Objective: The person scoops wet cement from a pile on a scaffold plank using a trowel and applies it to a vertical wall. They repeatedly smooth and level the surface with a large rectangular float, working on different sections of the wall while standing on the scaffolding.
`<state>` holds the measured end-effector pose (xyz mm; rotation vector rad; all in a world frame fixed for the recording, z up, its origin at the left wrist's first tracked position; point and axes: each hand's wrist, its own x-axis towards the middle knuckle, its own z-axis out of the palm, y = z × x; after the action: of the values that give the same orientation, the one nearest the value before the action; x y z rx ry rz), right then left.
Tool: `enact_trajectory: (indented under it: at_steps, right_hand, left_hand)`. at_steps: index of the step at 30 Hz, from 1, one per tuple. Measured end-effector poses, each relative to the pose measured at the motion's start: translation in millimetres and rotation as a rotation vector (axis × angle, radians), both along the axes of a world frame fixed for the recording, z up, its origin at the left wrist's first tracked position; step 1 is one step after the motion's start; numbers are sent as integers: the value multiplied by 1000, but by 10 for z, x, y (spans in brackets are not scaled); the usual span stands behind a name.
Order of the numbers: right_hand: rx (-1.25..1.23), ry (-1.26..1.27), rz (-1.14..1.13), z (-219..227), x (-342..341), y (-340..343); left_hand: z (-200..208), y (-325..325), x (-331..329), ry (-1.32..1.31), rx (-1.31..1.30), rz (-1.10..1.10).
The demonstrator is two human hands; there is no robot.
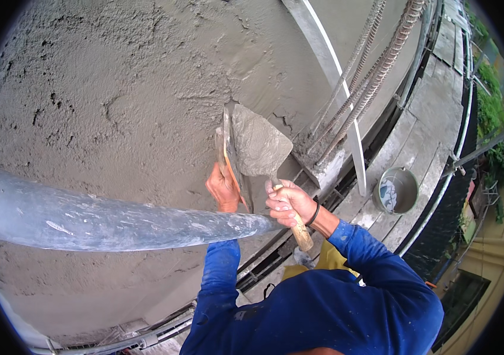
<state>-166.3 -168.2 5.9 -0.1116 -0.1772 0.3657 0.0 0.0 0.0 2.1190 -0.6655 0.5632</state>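
My right hand (289,204) is wrapped round the pale wooden handle of a trowel (261,142), whose blade is coated in grey mortar. Just left of that blade, my left hand (222,188) grips a thin, flat float (232,163) with an orange edge, seen nearly edge-on. Its handle is hidden, and mortar clings to its far end. Both tools are over a broad surface of wet grey mortar (116,106), rough and pitted in places. The trowel's blade lies close beside the float; whether they touch I cannot tell.
A thick grey pipe (104,222) crosses in front of my left forearm. Ribbed steel bars (376,77) rise at the upper right beside a long pale straightedge (347,100). A bucket (396,190) stands on the planks (421,142) to the right, inside a metal rail (435,201).
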Motion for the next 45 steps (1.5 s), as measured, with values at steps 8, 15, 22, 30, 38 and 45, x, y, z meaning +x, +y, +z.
enact_trajectory:
  at_steps: [8, 15, 22, 30, 38, 45]
  right_hand:
    - [-341, 47, -493, -242, 361, -105]
    - [-763, 212, -1082, -782, 1357, 189]
    - [-1161, 393, -1147, -607, 1700, 576]
    - [-1362, 72, -1304, -270, 1665, 761]
    - [-1705, -505, -1166, -644, 1455, 618]
    - [-1216, 27, -1300, -738, 1337, 449]
  left_hand:
    - [-1050, 1900, -769, -154, 663, 209]
    - [-1339, 3147, -2100, 576, 853, 719]
    - [-1609, 3903, -3416, 807, 1013, 1059]
    - [-1702, 3910, -3616, 883, 980, 1016]
    - [-1671, 3754, -3001, 812, 932, 948]
    - [-1655, 3603, -2899, 763, 860, 976]
